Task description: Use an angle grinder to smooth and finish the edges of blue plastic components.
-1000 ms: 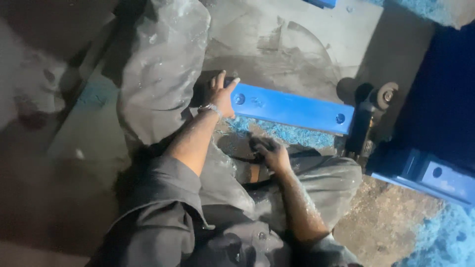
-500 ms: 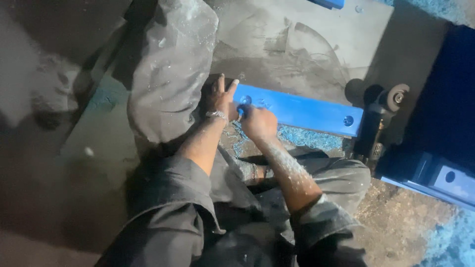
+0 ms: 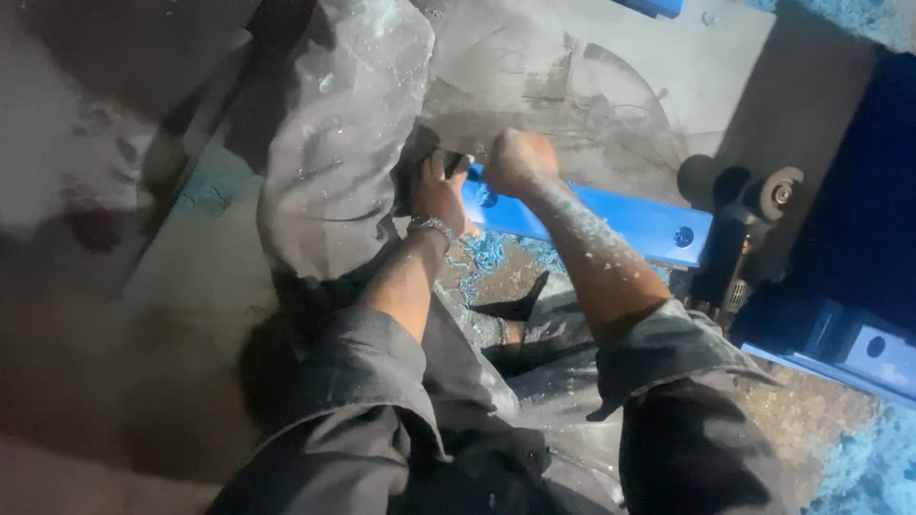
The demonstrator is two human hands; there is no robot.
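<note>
A blue metal bar [image 3: 611,221] with a hole near each end lies flat on the grey floor in front of me. My left hand [image 3: 437,195], with a bracelet at the wrist, lies over the bar's left end and holds it down. My right hand [image 3: 520,160] is clenched in a fist just above that same end, its forearm dusted with fine shavings. A small dark object [image 3: 457,163] pokes out between the two hands, seemingly from the fist. Most of it is hidden.
My bent knee in grey trousers [image 3: 334,143] rises at the left of the bar. An angle grinder [image 3: 763,205] lies at the bar's right end. Blue shavings [image 3: 487,257] litter the floor. A blue box beam [image 3: 859,348] lies at lower right.
My right hand rose from my lap, carrying a dark object, to the bar's left end beside my left hand. My left hand stayed on the bar.
</note>
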